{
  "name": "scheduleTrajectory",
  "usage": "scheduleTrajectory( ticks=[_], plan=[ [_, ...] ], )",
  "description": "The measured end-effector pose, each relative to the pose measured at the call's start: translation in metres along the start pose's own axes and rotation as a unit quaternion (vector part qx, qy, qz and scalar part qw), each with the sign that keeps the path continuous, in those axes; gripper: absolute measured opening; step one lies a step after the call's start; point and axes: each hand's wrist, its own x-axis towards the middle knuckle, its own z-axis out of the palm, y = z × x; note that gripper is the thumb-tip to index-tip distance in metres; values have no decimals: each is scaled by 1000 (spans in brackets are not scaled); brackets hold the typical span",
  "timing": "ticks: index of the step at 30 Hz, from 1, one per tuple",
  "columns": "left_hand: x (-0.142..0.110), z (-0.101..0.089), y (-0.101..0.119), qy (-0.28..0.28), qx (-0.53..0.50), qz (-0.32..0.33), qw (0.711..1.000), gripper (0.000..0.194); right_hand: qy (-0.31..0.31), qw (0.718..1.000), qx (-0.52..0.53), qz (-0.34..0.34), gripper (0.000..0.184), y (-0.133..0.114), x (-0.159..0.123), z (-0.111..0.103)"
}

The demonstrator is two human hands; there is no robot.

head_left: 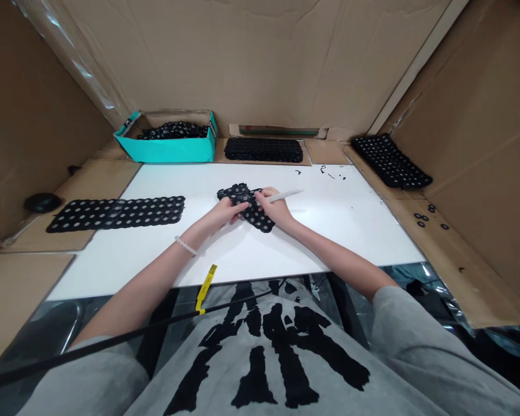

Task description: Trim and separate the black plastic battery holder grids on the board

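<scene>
A black sheet with rows of round pale holes (257, 218) is bent or folded between my two hands, just above the white tabletop. My left hand (230, 209) grips its left part, with the thumb lying on top. In my right hand (276, 208) is a white pen-like tool (286, 195), held between the fingers like a pencil. Its tip meets the sheet near the upper edge, though the exact contact spot is too small to make out. The fingers hide part of the sheet.
Another holed black sheet (117, 214) lies at left, beside a round black object (42, 202). At the back stand a turquoise box (169, 151) of black pieces and a stack of black sheets (263, 149). Rightward lie another sheet (392, 160), small rings (421, 218) and black scraps (327, 172). Cardboard walls surround the table.
</scene>
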Motion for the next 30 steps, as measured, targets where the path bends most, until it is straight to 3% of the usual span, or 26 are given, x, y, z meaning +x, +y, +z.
scheduleTrajectory(
  ticks=[5,9,13,20,30],
  plan=[
    [3,-13,-4,99,178,55,977,28,23,999,22,7,33,-14,-3,-23],
    [1,-23,2,9,141,-39,989,43,-45,996,68,23,30,-18,-18,-17],
    [0,-30,10,-94,66,-58,992,46,-136,982,123,46,22,-15,-28,-2],
    [-3,-27,11,-61,105,-59,991,42,-76,977,160,120,12,-6,-27,6],
    [-2,-18,6,-21,72,-75,994,37,-52,976,179,113,13,-13,-30,5]
  ],
)
